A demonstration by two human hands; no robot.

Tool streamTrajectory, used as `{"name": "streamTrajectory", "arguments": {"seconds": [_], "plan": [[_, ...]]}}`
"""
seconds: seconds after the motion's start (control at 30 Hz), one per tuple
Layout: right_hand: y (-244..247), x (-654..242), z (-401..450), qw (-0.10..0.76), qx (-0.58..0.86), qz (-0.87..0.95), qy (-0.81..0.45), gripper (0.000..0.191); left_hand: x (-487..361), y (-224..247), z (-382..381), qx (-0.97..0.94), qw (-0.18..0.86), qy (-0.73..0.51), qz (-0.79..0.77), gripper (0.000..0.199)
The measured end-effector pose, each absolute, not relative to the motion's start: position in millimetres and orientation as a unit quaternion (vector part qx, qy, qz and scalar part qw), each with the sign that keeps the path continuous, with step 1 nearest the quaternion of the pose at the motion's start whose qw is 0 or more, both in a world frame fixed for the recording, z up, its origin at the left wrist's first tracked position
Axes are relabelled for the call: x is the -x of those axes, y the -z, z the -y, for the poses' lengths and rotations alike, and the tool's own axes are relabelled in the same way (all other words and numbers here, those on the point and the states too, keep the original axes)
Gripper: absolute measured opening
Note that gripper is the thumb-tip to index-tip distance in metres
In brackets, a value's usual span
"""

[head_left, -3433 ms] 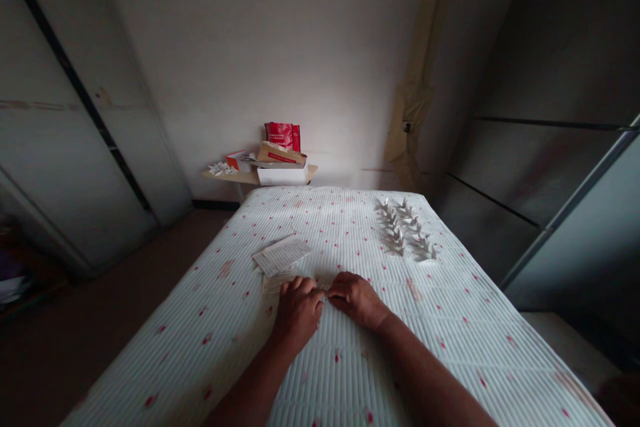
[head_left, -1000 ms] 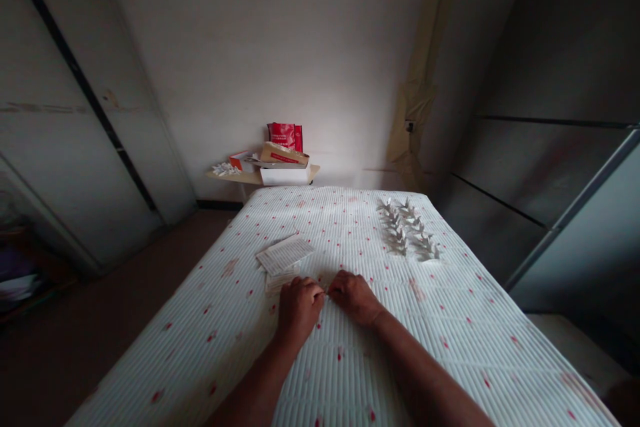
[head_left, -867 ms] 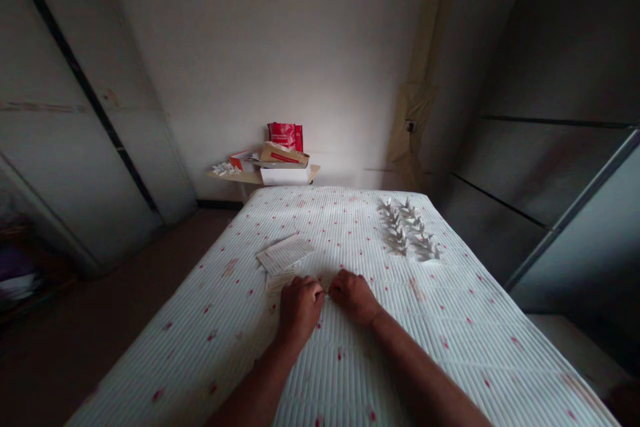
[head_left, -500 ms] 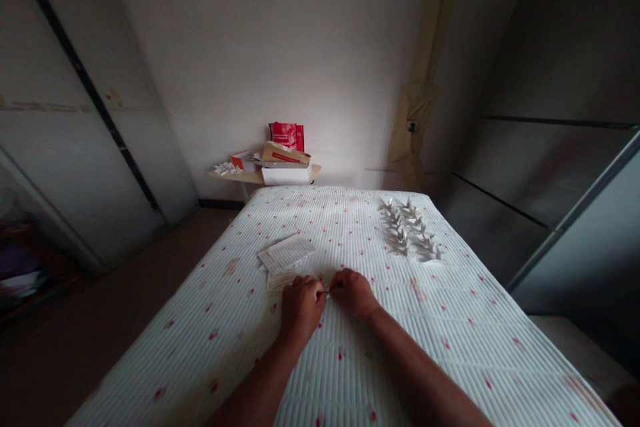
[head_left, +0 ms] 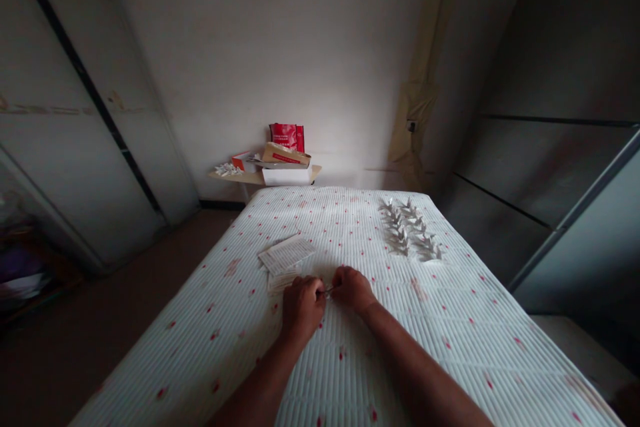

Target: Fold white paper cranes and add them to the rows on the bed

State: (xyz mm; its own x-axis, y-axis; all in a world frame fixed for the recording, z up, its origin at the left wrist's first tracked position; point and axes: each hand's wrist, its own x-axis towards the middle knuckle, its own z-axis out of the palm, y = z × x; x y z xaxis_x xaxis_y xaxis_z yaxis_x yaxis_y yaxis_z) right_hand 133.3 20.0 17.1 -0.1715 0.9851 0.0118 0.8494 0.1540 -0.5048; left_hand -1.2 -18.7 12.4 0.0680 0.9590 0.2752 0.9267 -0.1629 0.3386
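The left hand and the right hand are close together, low over the bed. Both have bent fingers, and they seem to pinch the two ends of one small piece of paper. It shows as a thin bit in the gap between them, but most of it is hidden, so I cannot tell its shape or how it is folded. Thin paper like this looks easy to bend or rip, so a soft pinch close to the crease should work best. One hand should hold its end quiet while the other does the small moves, because two hands pulling at once could tear it. The bed top looks soft and full of ridges, so pushing down on it may make a wobbly line. Squeezing the crease flat between thumb and finger should make it sharper. It would help to match up the edges first, and then press from one end to the other. The printed sheets lie just past the left hand, so that wrist should not slide forward and push them. The folded paper shapes sit in two rows, well off to the right, with plenty of room for elbows.
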Motion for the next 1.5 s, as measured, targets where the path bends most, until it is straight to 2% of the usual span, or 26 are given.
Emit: {"name": "streamTrajectory", "arguments": {"seconds": [0.33,0.6,1.0,1.2,1.4,1.5], "plan": [[-14.6,-134.6,-21.3,0.18,0.619,0.736,-0.207,0.009,2.3,-12.7,17.1,-0.723,0.067,-0.216,-0.652,0.002],[-18.7,-131.0,-16.6,0.169,0.635,0.73,-0.189,0.009,-1.4,-18.6,14.5,-0.694,0.084,-0.195,-0.687,0.003],[-17.5,-138.3,-21.1,0.192,0.618,0.727,-0.23,0.011,-0.7,-15.9,12.8,-0.693,0.088,-0.2,-0.687,0.007],[-16.0,-135.0,-18.6,0.186,0.625,0.733,-0.195,0.012,-1.1,-15.2,13.5,-0.697,0.083,-0.199,-0.684,0.008],[-19.8,-146.0,-13.6,0.202,0.537,0.794,-0.202,0.023,1.1,-12.2,16.5,-0.722,0.063,-0.215,-0.655,0.009],[-24.5,-153.7,-10.3,0.191,0.467,0.842,-0.189,0.022,2.2,-11.1,17.0,-0.721,0.075,-0.216,-0.654,0.008]]}}
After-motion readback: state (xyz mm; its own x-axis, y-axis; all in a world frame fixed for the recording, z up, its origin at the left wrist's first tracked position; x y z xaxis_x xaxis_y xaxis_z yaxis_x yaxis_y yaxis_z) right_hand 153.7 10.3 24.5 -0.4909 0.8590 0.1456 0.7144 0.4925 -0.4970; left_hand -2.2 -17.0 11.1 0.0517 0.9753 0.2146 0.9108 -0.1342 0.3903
